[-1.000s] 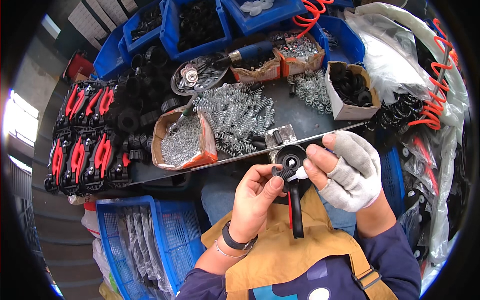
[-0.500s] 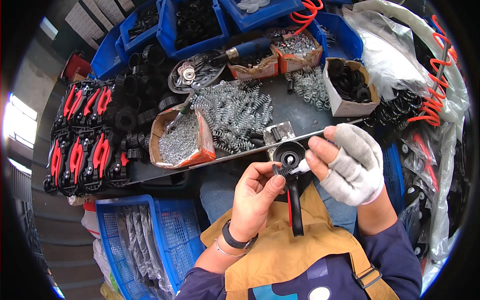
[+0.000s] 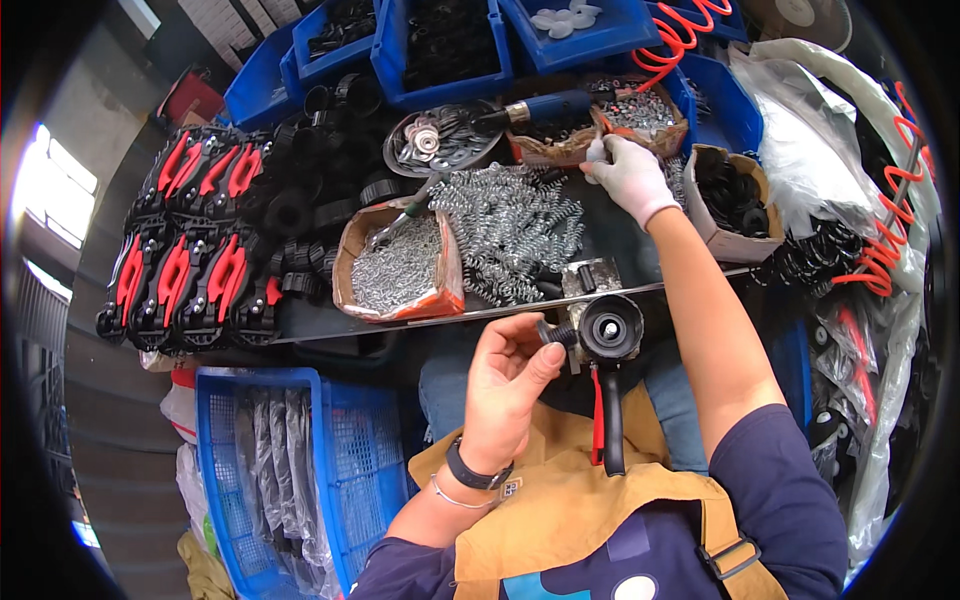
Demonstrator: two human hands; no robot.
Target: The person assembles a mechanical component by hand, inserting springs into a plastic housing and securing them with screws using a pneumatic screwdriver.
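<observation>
My bare left hand [image 3: 508,385] pinches a small dark threaded knob [image 3: 560,334] between thumb and fingers. Just to its right is a round black cup-shaped part [image 3: 611,328] with a bright metal pin in its middle. A black handle [image 3: 615,425] and a red lever [image 3: 597,410] hang down from that part, in front of my apron. Behind it, a small metal fixture [image 3: 590,277] sits at the bench edge. My gloved right hand [image 3: 636,182] is stretched over the bench, closed around a small white squeeze bottle [image 3: 597,153] beside the cardboard boxes.
Loose springs [image 3: 510,230] are piled beside a carton of screws [image 3: 400,265]. A blue power screwdriver [image 3: 550,106] lies across the boxes behind. Black rings fill a carton [image 3: 782,225] at right. Black-and-red assemblies [image 3: 180,275] stand in rows at left; a blue crate [image 3: 315,400] is below.
My right hand has moved the white bottle away from the black part, up toward the boxes. My left hand still holds the knob beside the cup. The whole view has shifted slightly.
</observation>
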